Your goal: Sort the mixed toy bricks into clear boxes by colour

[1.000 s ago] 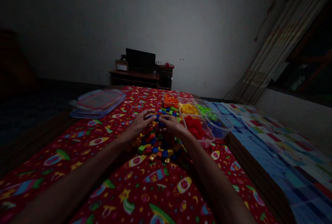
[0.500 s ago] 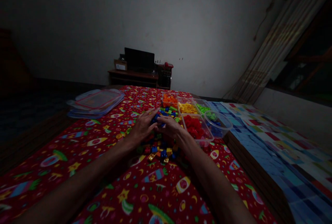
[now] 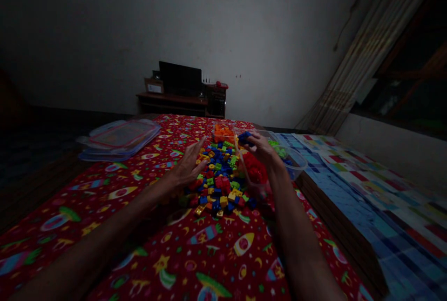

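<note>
My right hand is closed on blue toy bricks, held above the clear containers. Below it, red bricks fill the nearest clear container. My left hand is open, fingers stretched out, at the left edge of a pile of mixed toy bricks. Nothing shows in that hand. Red, blue, yellow and green pieces make up the pile on the red patterned cloth. My right hand hides most of the container with yellow bricks.
Orange bricks fill a container at the back. A round clear tub stands at the right, near green bricks. Stacked clear lids lie at the far left. A plaid-covered surface adjoins the right side.
My right hand has lifted blue bricks from the pile and moved right, over the containers. My left hand has drawn slightly left, away from the right. More of the pile is visible.
</note>
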The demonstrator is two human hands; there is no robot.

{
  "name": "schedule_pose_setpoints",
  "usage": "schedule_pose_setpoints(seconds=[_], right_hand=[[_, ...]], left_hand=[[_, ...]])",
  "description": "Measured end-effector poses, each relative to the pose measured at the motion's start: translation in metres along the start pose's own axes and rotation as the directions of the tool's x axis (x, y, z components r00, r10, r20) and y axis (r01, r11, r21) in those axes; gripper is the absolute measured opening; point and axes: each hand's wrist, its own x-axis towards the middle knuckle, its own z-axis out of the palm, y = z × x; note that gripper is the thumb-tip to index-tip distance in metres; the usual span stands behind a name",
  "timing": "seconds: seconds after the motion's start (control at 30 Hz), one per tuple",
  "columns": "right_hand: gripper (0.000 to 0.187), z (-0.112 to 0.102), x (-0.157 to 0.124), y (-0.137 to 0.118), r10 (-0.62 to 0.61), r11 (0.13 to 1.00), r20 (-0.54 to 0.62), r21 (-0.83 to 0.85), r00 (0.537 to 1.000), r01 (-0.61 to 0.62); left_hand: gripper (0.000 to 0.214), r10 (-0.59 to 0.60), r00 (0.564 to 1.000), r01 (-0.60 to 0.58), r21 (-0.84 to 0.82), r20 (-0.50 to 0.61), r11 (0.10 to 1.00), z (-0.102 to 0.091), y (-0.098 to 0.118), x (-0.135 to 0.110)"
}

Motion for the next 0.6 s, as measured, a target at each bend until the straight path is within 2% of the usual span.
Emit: schedule_pose_setpoints(seconds=[0.07,0.1,0.17,0.23,0.3,0.4,0.5,0.6], right_hand=[[0.025,-0.037,0.001,-0.007,-0.096,0.991,-0.184,-0.114,0.978,0.076],[0.025,-0.055,0.001,-0.009,-0.117,0.974,-0.289,-0.219,0.950,0.054],[0.026,-0.086,-0.001,-0.008,-0.163,0.887,-0.483,-0.454,0.860,-0.087],[0.030,-0.106,-0.004,-0.002,-0.217,0.728,-0.555,-0.640,0.803,-0.246],[0.036,-0.115,-0.008,0.005,-0.231,0.563,-0.535,-0.755,0.812,-0.337],[0.043,-0.108,-0.011,0.010,-0.265,0.420,-0.435,-0.855,0.860,-0.303],[0.042,-0.087,-0.009,0.002,-0.368,0.379,-0.344,-0.904,0.864,-0.199],[0.038,-0.056,-0.005,-0.010,-0.395,0.393,-0.199,-0.919,0.897,-0.031]], left_hand=[[0.056,0.024,1.000,-0.024,0.056,0.005,0.998,0.000,-0.008,0.002],[0.051,0.040,0.999,-0.041,0.073,0.014,0.996,0.001,-0.011,0.002],[0.044,0.086,0.996,-0.089,0.083,0.037,0.993,0.006,-0.013,0.002],[0.039,0.156,0.984,-0.162,0.063,0.080,0.985,0.011,-0.007,-0.001],[0.036,0.246,0.957,-0.252,0.022,0.151,0.967,0.016,0.006,-0.006],[0.035,0.370,0.877,-0.380,-0.029,0.308,0.924,0.021,0.032,-0.017],[0.038,0.433,0.798,-0.449,-0.065,0.419,0.891,0.026,0.051,-0.026],[0.041,0.442,0.789,-0.464,-0.056,0.427,0.884,0.032,0.054,-0.030]])
